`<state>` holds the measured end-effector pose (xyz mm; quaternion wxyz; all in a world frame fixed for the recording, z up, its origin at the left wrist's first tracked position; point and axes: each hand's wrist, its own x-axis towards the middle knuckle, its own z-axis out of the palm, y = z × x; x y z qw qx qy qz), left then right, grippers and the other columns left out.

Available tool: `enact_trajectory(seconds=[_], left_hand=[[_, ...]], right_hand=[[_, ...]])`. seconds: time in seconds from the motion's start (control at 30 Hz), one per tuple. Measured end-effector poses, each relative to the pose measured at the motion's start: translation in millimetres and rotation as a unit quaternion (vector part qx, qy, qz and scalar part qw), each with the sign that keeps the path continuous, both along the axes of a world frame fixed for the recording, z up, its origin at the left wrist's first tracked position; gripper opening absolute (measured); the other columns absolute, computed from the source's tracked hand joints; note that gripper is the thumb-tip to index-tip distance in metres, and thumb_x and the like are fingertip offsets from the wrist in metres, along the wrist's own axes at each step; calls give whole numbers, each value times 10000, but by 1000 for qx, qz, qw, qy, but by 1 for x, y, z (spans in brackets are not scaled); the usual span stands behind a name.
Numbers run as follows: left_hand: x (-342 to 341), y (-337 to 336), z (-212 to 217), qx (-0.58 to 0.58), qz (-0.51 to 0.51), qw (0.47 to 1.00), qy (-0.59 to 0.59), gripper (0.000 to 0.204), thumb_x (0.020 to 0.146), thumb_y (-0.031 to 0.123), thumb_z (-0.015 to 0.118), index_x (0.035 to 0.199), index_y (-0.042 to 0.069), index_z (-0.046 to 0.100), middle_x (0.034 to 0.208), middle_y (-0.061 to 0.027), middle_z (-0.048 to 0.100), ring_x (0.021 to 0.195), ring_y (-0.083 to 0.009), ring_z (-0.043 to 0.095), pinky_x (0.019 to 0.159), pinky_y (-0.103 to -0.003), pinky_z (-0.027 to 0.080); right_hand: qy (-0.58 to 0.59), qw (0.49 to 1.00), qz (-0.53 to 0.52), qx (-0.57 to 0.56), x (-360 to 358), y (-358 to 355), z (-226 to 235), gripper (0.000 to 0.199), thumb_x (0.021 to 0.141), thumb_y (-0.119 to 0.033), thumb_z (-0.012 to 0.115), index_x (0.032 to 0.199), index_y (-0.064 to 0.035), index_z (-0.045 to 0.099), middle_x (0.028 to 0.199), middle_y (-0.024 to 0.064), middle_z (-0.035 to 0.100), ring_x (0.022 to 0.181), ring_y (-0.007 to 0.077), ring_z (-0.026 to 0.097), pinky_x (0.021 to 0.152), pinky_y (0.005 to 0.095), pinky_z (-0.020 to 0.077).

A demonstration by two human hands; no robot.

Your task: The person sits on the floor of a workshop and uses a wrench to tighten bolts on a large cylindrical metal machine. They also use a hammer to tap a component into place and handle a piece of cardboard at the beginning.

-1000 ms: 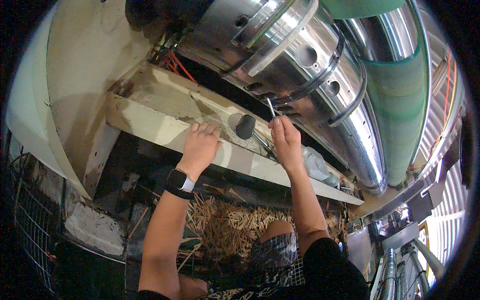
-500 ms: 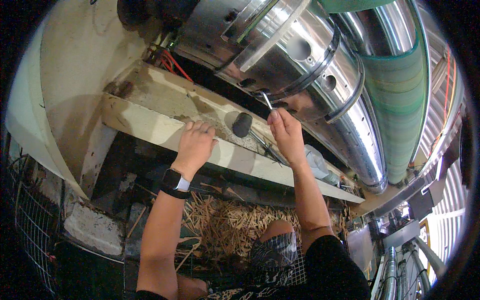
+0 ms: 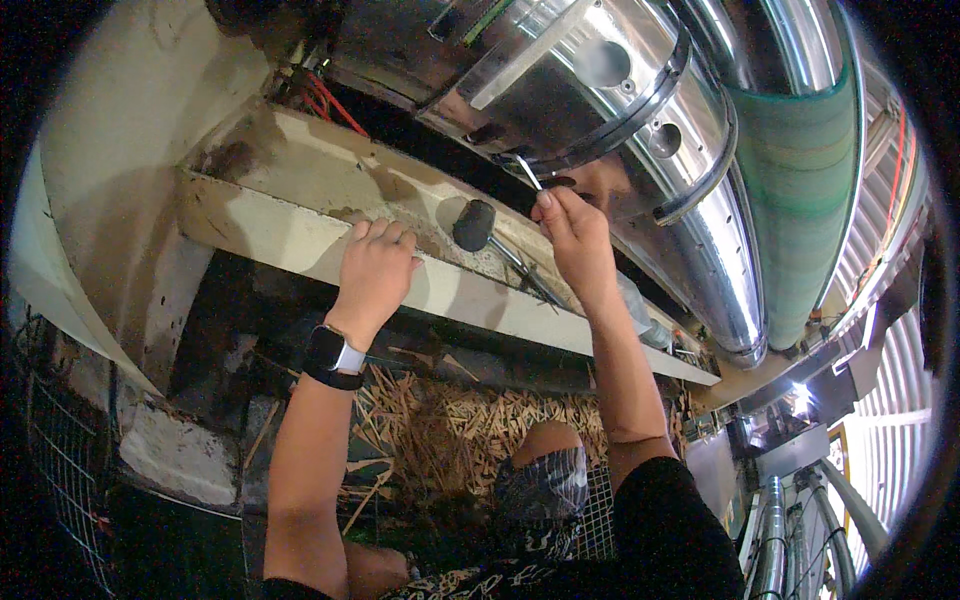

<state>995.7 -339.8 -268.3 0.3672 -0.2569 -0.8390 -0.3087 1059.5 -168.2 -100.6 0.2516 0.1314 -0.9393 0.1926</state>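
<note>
Head cam, frame centre – right hand [image 3: 572, 235] pinches a thin silver metal rod [image 3: 528, 172] up against the shiny steel cylinder [image 3: 600, 110], left hand [image 3: 372, 275] grips the cream-painted ledge [image 3: 270, 225], black rubber mallet [image 3: 474, 226] lying between them.

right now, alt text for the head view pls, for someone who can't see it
The right hand holds a thin metal tool up against a shiny steel drum, while the left hand, with a smartwatch on its wrist, grips the edge of a worn cream ledge. A black-headed mallet lies on the ledge between them.
</note>
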Motion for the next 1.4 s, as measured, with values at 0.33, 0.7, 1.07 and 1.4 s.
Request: enact_trajectory(seconds=[0.33, 0.7, 1.07, 1.4], left_hand=[[3, 9, 8, 11, 36, 999, 11, 169, 776, 194, 574, 846, 50, 628, 880, -88, 623, 901, -240, 558, 798, -346, 387], [0, 3, 4, 95, -31, 995, 29, 242, 752, 255, 586, 957, 132, 624, 923, -53, 647, 865, -241, 585, 769, -370, 411], [-5, -2, 2, 21, -54, 998, 27, 212, 739, 231, 642, 854, 57, 604, 913, -86, 618, 927, -244, 555, 843, -371, 384], [-2, 2, 4, 7, -46, 999, 17, 279, 747, 236, 654, 936, 35, 614, 982, -107, 627, 965, -261, 552, 874, -388, 374]], right_hand=[[-77, 751, 208, -622, -10, -90, -70, 323, 974, -365, 408, 832, -75, 435, 571, 7, 344, 458, 114, 301, 433, 263, 307], [-7, 684, 326, -652, -45, -145, -63, 411, 971, -403, 371, 950, -5, 468, 835, 187, 596, 793, 328, 606, 789, 458, 497], [-159, 916, 98, -355, 12, -30, -52, 495, 956, -465, 378, 808, -17, 528, 541, -18, 367, 449, 76, 289, 420, 235, 226], [-251, 906, 66, -335, 0, 3, -11, 512, 949, -474, 399, 715, -48, 561, 497, -15, 393, 404, 74, 323, 385, 236, 245]])
